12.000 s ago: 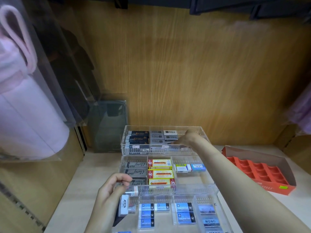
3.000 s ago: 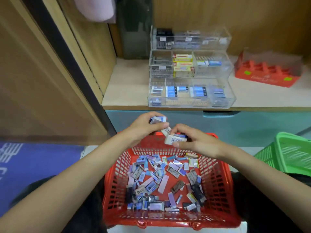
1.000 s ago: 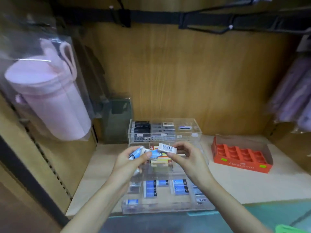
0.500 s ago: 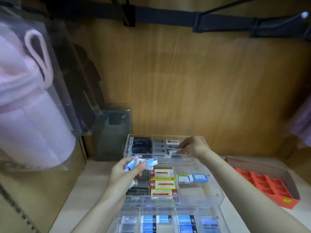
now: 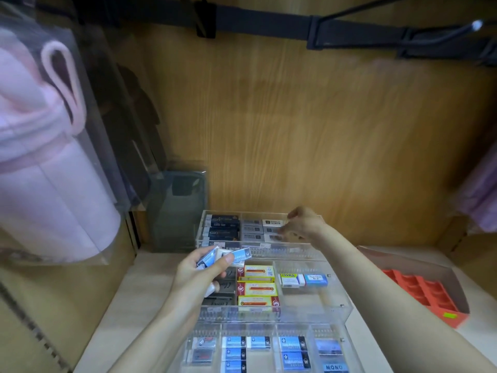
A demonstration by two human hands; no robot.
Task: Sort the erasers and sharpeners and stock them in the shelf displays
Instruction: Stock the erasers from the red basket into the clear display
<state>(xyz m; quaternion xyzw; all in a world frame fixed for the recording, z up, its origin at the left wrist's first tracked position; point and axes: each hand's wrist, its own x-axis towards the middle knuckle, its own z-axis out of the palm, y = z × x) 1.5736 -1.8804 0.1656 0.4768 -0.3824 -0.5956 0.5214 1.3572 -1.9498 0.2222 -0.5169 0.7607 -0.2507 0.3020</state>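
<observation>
Left hand (image 5: 200, 273) is raised over the middle tier of the acrylic display (image 5: 309, 309), its grip closed around several blue-and-white erasers (image 5: 238, 256). Right hand (image 5: 304, 224) is extended over the top tier, fingers curled down at the grey erasers (image 5: 251, 229) stocked there; whether its grip holds anything cannot be told. Since half a second ago the right hand has reached further into that tier; the left hand's hold is unchanged.

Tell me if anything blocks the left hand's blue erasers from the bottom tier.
Nothing visible does. The left hand holds the blue erasers above the middle tier; the bottom tier, nearer the person, looks open on top.
</observation>
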